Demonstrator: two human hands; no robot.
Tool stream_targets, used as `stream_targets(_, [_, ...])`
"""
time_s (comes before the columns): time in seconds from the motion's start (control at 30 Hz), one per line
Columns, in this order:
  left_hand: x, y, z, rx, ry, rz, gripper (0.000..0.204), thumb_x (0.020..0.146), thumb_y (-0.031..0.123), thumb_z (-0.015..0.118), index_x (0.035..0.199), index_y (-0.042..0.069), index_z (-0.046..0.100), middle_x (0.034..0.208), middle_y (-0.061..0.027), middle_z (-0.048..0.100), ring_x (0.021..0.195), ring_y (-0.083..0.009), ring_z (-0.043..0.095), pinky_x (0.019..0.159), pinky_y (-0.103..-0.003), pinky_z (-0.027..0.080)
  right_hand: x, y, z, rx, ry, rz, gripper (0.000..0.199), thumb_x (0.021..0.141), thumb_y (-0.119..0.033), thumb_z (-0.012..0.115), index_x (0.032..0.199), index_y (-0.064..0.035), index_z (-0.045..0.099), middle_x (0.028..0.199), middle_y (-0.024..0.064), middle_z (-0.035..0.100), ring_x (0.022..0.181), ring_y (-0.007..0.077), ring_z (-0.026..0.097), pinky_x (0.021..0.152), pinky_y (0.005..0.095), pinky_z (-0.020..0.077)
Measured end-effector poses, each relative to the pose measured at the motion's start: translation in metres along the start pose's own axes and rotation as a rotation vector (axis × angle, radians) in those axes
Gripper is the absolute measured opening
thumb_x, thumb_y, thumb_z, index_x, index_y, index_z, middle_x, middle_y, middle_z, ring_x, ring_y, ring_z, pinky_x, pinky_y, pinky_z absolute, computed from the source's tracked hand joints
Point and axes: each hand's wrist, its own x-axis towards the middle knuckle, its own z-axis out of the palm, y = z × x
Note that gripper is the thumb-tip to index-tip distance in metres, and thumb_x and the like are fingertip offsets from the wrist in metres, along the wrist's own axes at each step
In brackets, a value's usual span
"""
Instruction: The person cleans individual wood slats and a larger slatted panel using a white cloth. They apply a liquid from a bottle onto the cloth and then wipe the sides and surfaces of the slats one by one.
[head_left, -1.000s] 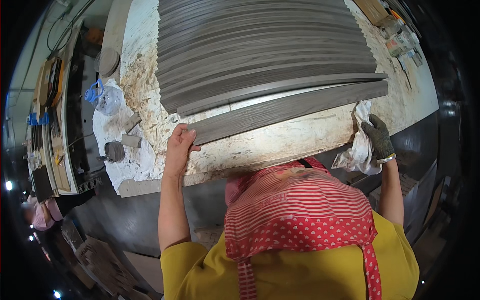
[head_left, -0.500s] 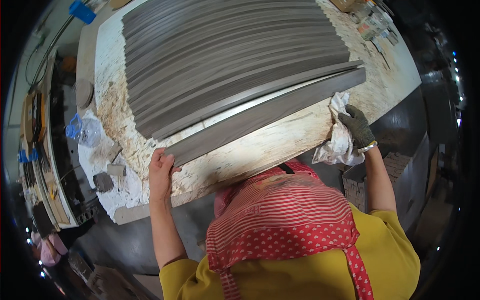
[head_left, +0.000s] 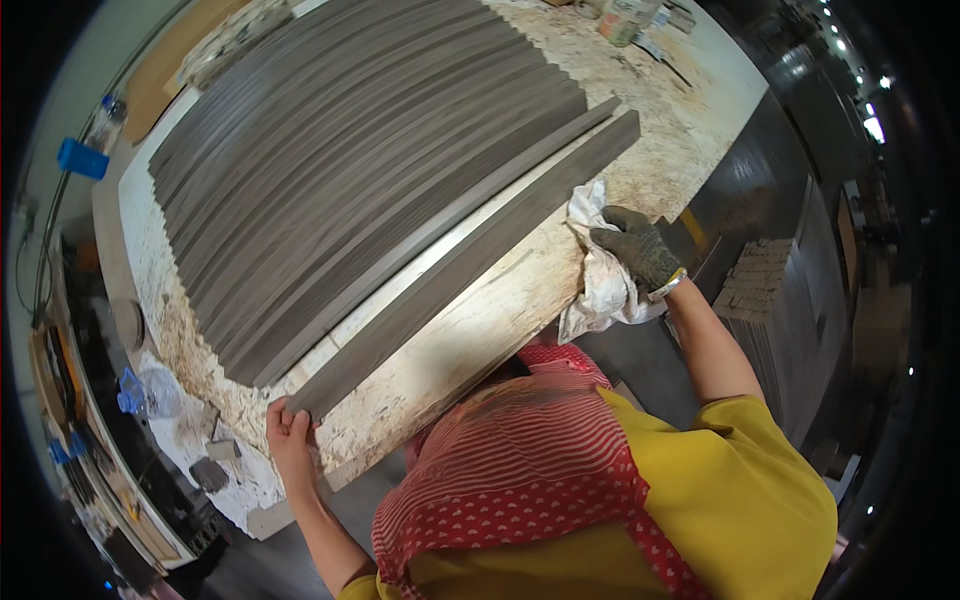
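Note:
A long grey board (head_left: 470,265) lies apart from a big row of overlapping grey boards (head_left: 360,170) on a chipboard table (head_left: 500,320). My left hand (head_left: 288,432), bare, grips the board's near left end. My right hand (head_left: 634,247), in a dark glove, holds a crumpled white rag (head_left: 600,280) against the board's right part near the table edge. A red patterned cloth over a yellow top fills the lower view.
Jars and small items (head_left: 630,18) stand at the far right corner of the table. A blue plastic bag (head_left: 140,390) and small grey blocks (head_left: 212,470) lie left of the table end. A cluttered shelf (head_left: 80,480) runs along the left; dark floor is at right.
The view has swung, so the table now runs diagonally. My right hand with the rag has slid along the board. My left hand still holds the board's end.

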Motion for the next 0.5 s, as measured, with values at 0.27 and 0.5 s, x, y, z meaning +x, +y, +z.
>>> stream_targets(0.27, [-0.009,0.033,0.014,0.929,-0.001,0.285,0.029,0.077,-0.003,0.064,0.105,0.002,0.057,0.1,-0.0088,0.062,0.092,-0.0222,0.058,0.085,-0.035,0.045,-0.003,-0.007,-0.005,0.057,-0.016,-0.087,0.038,0.083,-0.029,0.068,0.099,0.0042,0.059,0.086,0.006,0.059,0.083,0.0104,0.05,0.077,0.0304,0.0446])
stream_targets(0.5, [-0.009,0.057,0.065,1.489,-0.218,0.671,0.034,0.076,0.015,0.071,0.106,0.004,0.059,0.102,-0.0131,0.062,0.096,-0.033,0.057,0.083,-0.039,0.043,0.002,0.009,-0.007,0.091,-0.015,0.006,0.055,0.081,-0.033,0.068,0.119,0.0056,0.057,0.113,0.022,0.063,0.107,0.0278,0.06,0.093,0.0355,0.0446])
